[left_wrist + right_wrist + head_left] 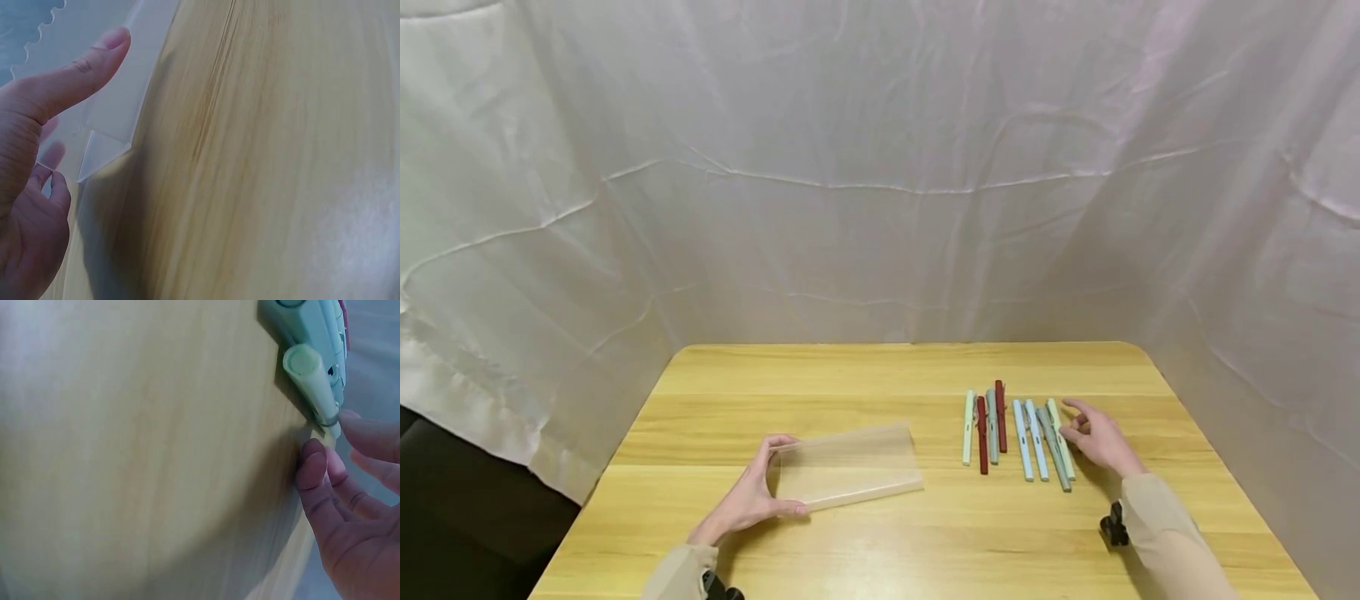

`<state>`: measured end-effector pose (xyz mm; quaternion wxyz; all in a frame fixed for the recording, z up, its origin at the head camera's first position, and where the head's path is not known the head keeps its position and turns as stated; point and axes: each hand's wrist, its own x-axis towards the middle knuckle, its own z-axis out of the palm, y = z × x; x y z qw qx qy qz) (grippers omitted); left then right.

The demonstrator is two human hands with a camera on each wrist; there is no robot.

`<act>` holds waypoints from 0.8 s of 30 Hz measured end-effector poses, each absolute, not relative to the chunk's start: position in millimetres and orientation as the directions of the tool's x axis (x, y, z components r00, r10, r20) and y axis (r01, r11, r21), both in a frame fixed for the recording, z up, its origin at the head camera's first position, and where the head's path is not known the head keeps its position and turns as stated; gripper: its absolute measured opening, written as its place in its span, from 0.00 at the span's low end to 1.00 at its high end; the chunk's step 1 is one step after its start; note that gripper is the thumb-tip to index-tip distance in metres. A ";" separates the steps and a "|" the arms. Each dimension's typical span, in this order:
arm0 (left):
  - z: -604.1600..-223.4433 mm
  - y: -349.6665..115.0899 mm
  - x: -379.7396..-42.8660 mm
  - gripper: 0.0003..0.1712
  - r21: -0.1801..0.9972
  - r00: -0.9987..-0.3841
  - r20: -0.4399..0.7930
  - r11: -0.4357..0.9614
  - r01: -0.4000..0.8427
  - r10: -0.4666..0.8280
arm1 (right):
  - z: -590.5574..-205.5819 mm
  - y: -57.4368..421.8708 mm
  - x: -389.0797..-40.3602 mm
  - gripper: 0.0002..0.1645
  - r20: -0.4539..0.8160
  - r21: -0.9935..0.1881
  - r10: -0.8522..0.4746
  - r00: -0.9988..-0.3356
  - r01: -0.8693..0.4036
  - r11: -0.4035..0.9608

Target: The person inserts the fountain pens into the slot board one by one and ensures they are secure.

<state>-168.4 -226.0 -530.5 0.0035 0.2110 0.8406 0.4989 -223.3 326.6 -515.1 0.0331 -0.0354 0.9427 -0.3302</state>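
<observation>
Right of the tray [850, 467], on the table [880, 558], eight pens [1022, 440] lie between it and the right hand [1097, 435], fingers parted beside the outermost pen [1066, 456]; the left hand [758, 493] grasps the tray's left end; behind it hangs a curtain [880, 208].

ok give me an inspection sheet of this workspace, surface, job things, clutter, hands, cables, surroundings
Surface: wooden table, light grain
Job's things: eight pens in two groups of four; clear plastic holder to their left
Clutter: nothing seen
Left hand: grips the holder's left end
Right hand: at the rightmost pale green pen; contact unclear
Cables: nothing seen
Surroundings: pale curtain behind and at both sides; something dark at lower left, unidentifiable
</observation>
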 end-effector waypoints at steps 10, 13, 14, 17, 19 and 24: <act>-524.4 -220.0 -164.5 0.54 0.853 -0.908 0.198 0.392 0.344 0.368 | -515.5 326.8 -229.3 0.37 -0.100 -0.619 -0.107 -0.989 -0.022 0.785; -524.1 -220.0 -164.2 0.54 0.853 -0.912 0.191 0.398 0.338 0.363 | -515.0 325.9 -231.3 0.38 -0.113 -0.621 -0.107 -0.988 -0.013 0.784; -526.2 -220.9 -165.1 0.54 0.850 -0.913 0.186 0.406 0.335 0.364 | -515.0 325.4 -231.9 0.39 -0.118 -0.619 -0.107 -0.987 -0.012 0.785; -536.5 -224.4 -169.4 0.55 0.844 -0.913 0.176 0.422 0.332 0.367 | -515.0 324.1 -233.6 0.39 -0.128 -0.610 -0.121 -0.984 -0.018 0.792; -537.2 -224.8 -170.0 0.55 0.845 -0.915 0.166 0.424 0.325 0.368 | -515.3 323.4 -234.2 0.39 -0.138 -0.610 -0.133 -0.981 -0.021 0.792; -537.0 -225.5 -170.9 0.55 0.850 -0.916 0.155 0.422 0.315 0.371 | -515.8 322.1 -235.7 0.39 -0.142 -0.612 -0.155 -0.978 -0.037 0.790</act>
